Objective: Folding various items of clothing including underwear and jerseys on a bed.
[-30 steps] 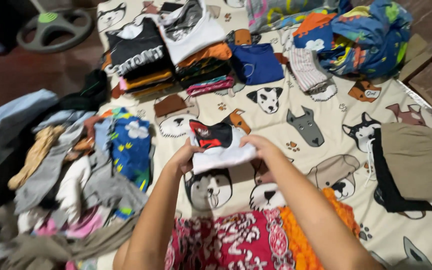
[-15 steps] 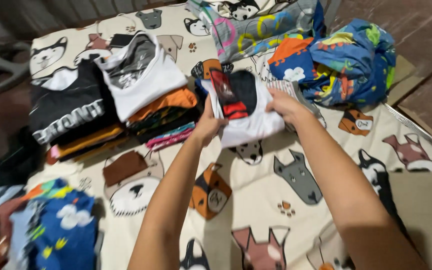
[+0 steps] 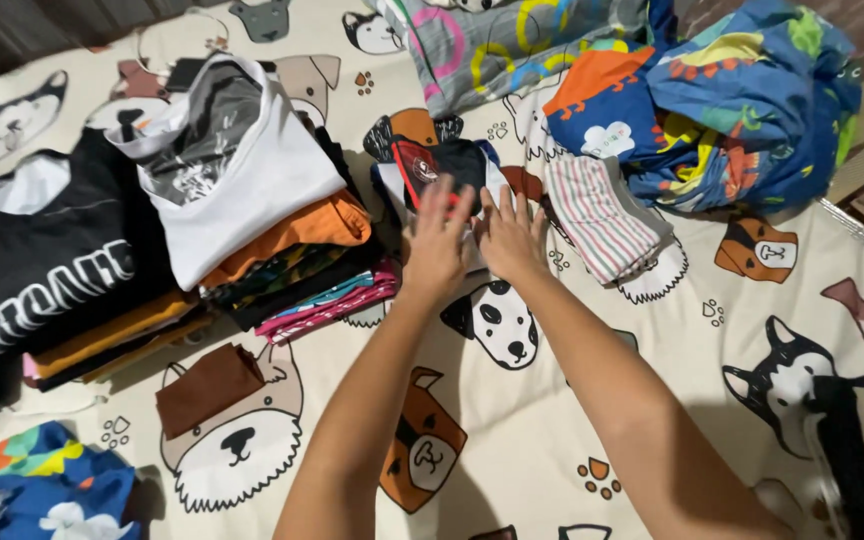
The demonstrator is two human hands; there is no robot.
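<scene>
A folded garment (image 3: 447, 165), black and white with a red print, lies on a small stack on the dog-print sheet (image 3: 552, 400). My left hand (image 3: 439, 243) rests flat on its near edge with the fingers spread. Beside it, my right hand (image 3: 512, 235) presses down on the same garment, fingers apart. Neither hand grips anything. To the left stands a taller stack of folded clothes (image 3: 282, 230) topped by a white shirt.
A second pile with a black printed shirt (image 3: 47, 270) sits at far left. A striped folded cloth (image 3: 600, 215) lies right of my hands, with a bright blue bundle (image 3: 742, 110) behind it. A small brown cloth (image 3: 207, 385) lies nearer me. Dark clothing (image 3: 852, 450) at lower right.
I carried the folded garment away from me and set it down on the small stack. My hands have let go and now lie flat on top of it.
</scene>
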